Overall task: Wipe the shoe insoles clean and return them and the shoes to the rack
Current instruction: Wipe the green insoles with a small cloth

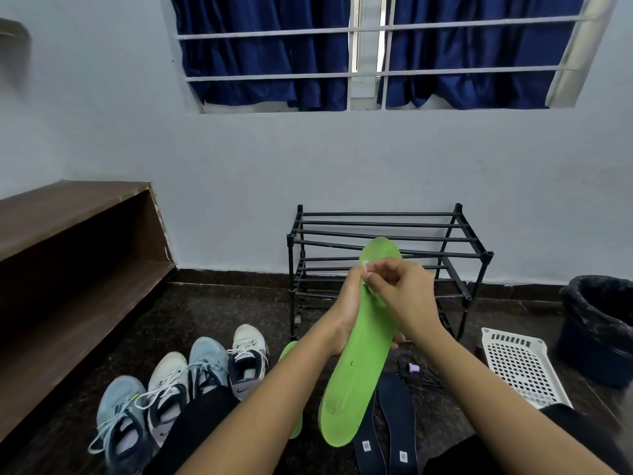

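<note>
I hold a long green insole (359, 365) upright in front of me. My left hand (346, 313) grips it from behind at mid-length. My right hand (404, 296) pinches a small white wipe (368, 277) against the insole's upper part. A second green insole (291, 358) lies on the floor, mostly hidden by my left arm. Two dark blue insoles (394, 423) lie flat on the floor below my hands. Several sneakers (191, 378) in white and light blue stand in a row on the floor at the left. The black shoe rack (387, 234) stands bare against the wall.
A white perforated plastic tray (520, 365) lies on the floor at the right, beside a bin lined with a black bag (599, 323). A dark cable with a pink plug (416, 368) lies near the rack. A brown wooden shelf unit (75, 262) runs along the left.
</note>
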Motion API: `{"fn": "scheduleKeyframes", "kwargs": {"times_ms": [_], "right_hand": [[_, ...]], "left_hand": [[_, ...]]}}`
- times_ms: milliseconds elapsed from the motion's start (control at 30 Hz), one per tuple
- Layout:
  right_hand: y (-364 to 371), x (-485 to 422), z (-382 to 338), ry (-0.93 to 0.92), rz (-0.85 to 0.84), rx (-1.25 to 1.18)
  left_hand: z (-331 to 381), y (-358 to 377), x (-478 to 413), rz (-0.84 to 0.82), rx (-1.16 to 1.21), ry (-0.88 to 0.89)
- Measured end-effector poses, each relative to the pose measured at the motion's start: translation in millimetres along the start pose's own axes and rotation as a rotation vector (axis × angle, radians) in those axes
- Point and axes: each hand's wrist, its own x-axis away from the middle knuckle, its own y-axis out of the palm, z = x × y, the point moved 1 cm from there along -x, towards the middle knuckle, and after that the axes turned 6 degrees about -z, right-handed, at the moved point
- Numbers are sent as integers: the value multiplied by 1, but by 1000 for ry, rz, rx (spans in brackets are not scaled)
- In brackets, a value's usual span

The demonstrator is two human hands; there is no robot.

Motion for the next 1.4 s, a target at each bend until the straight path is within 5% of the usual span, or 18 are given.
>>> {"fn": "scheduleKeyframes", "kwargs": {"times_ms": [300, 533, 667, 1067, 1400], "right_hand": [[15, 16, -6, -30, -210, -19], [-3, -2, 3, 17, 3, 14], [1, -1, 7, -39, 47, 116], [5, 13, -4, -42, -271, 81], [-12, -4, 1, -45, -17, 137]], "left_hand": [[6, -21, -2, 151, 88, 50], [-1, 1, 0, -23, 4, -5], [-2, 6, -5, 29, 123, 56], [2, -14, -9, 117, 229, 105], [-2, 11, -5, 25, 172, 99]]}}
